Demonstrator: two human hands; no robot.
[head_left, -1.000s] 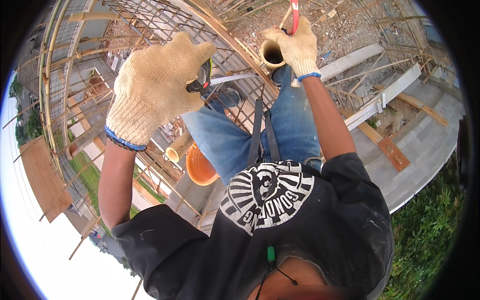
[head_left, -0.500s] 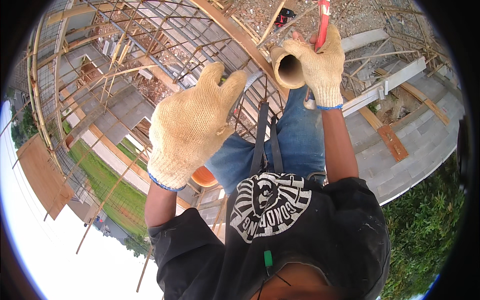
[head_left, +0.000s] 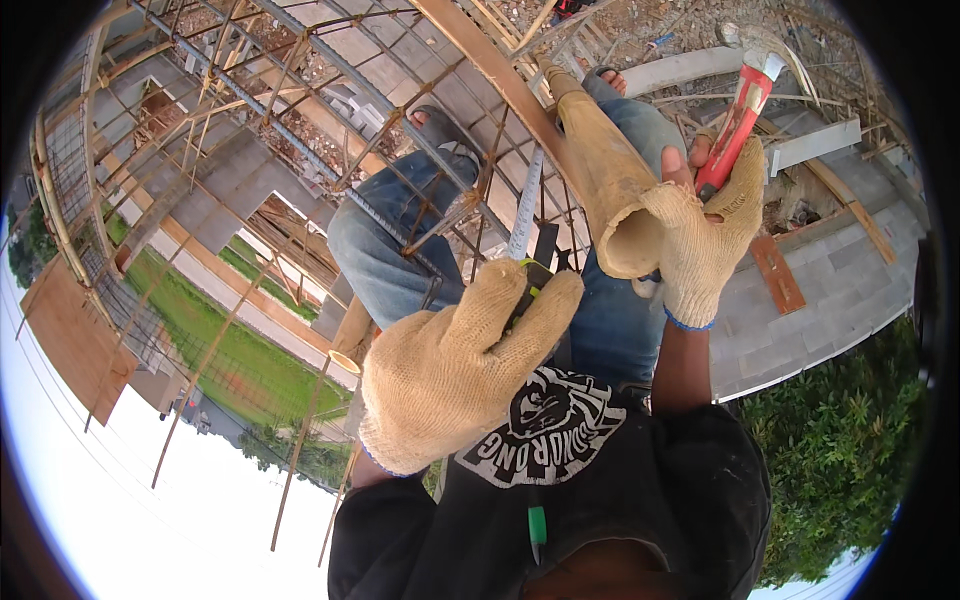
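Note:
My left hand (head_left: 450,365), in a cream knit glove, is closed around a dark tape measure (head_left: 532,285) with yellow-green edges. Its pale blade (head_left: 526,205) reaches away from me, between the rebar and a wooden board. My right hand (head_left: 705,245), gloved alike with bare fingertips showing, grips a hammer (head_left: 735,130) by its red handle, the metal head pointing away. Against that hand lies the open end of a thick bamboo pole (head_left: 605,170), which slants away from me; whether the fingers also hold it, I cannot tell.
Tied rebar (head_left: 350,185) crosses beside my legs, and a long wooden board (head_left: 500,75) runs past the bamboo. My sandalled feet stand among the bars. Grey blockwork (head_left: 830,290) is at right, rubble (head_left: 690,25) beyond, and grass (head_left: 230,340) far below at left.
My left hand has drawn nearer my chest and rightward, and more of the tape blade shows. My right hand has shifted right and nearer, the hammer tilting right. The bamboo's length has come into view.

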